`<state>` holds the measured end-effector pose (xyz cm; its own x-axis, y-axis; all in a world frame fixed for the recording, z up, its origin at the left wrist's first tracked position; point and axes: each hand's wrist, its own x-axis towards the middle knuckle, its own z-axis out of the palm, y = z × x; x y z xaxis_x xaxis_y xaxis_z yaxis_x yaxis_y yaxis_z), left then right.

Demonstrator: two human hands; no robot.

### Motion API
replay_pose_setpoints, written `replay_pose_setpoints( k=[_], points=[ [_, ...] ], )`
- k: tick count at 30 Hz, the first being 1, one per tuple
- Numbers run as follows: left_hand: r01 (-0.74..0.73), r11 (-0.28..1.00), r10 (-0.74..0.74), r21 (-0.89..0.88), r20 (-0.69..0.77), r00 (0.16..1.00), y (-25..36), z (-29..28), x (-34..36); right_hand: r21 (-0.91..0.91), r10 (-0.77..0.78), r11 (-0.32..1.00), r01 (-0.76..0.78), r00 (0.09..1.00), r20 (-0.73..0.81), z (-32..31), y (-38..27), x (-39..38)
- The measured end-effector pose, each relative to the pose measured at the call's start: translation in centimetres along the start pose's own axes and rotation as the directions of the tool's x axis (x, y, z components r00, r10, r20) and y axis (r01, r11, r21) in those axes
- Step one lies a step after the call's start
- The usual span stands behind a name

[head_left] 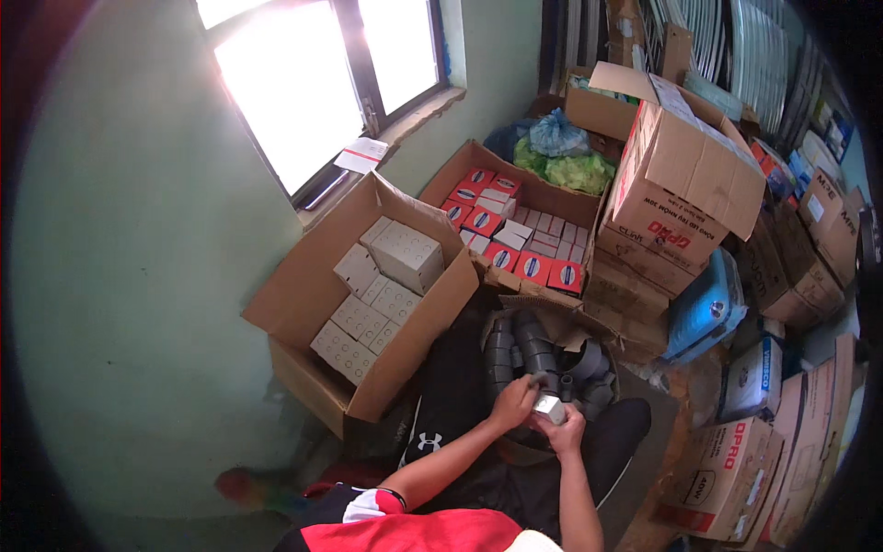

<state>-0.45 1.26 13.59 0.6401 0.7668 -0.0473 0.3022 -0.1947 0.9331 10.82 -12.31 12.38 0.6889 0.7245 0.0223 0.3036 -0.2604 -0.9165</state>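
In front of me, a small white box [549, 408] is held up in my right hand [564, 432], its fingers wrapped round the sides. My left hand [517, 401] is closed just to the left of it, with its fingertips by a small grey piece whose kind I cannot make out. Both hands are over an open carton [611, 361] between my legs. Grey plastic pipe fittings [532, 342] fill it, several of them stacked into columns. To the left, an open cardboard box [303, 368] has white boxes with round knockout marks [368, 317] inside.
A wide carton [441, 175] of red and white small boxes stands beyond my knees. At its right rises a tall open cardboard box [662, 198], near a blue wrapped case [704, 308]. More cartons [722, 478] line the right side. A window [294, 83] is in the wall.
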Motion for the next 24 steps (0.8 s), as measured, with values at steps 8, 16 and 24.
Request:
replay_pose_setpoints(
  k=[8,16,24],
  points=[
    [-0.191,0.979,0.190,-0.076,-0.020,0.982,1.1,-0.1,-0.7,-0.093,-0.063,0.994,0.063,0.998,-0.002,-0.3,0.0,-0.2],
    [-0.524,0.850,0.510,0.051,0.164,0.844,3.4,0.2,-1.4,0.165,-0.024,0.986,0.031,0.999,-0.043,-0.4,-1.3,0.0],
    [0.272,0.952,-0.302,-0.144,-0.268,0.915,-3.5,-0.9,2.7,0.638,0.252,0.750,-0.176,0.967,-0.030,-1.5,-1.8,0.3]
  ],
)
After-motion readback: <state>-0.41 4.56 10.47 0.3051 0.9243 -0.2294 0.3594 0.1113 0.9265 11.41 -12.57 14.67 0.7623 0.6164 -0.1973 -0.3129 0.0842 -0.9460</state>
